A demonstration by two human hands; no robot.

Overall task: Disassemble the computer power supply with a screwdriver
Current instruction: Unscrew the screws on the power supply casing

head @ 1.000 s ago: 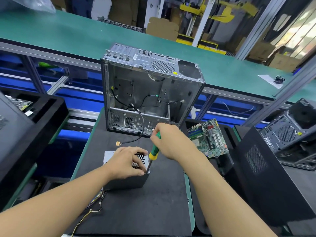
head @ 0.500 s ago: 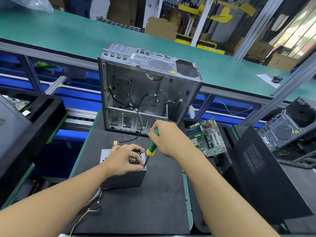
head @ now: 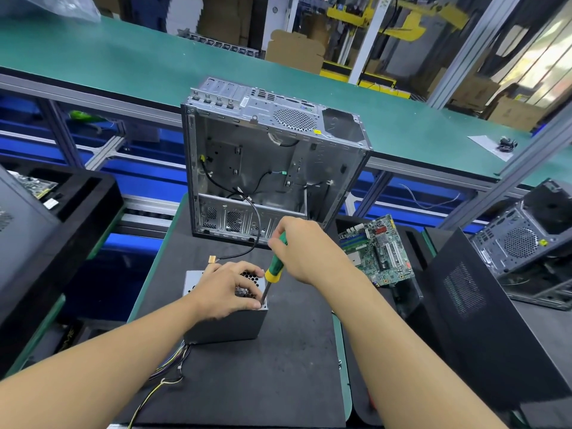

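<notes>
Steadies power supply (head: 223,323) with left grip (head: 226,289), fingers curled over its top. Grasps screwdriver (head: 274,270) in right grip (head: 305,247), tip at power supply's near-right top corner.

Left hand (head: 223,289) lies palm-down, fingers (head: 244,269) curled; right hand (head: 300,246) clenched, forearms extended.

Your left hand (head: 227,289): holds the power supply (head: 226,326) from above, fingers curled.
Your right hand (head: 305,249): grips the screwdriver (head: 274,270), its tip at the box's near right top corner.
Power supply: on the black mat (head: 247,382), wires (head: 168,366) trailing toward you.
Behind: an open computer case (head: 269,168), with a circuit board (head: 379,252) to its right.
</notes>
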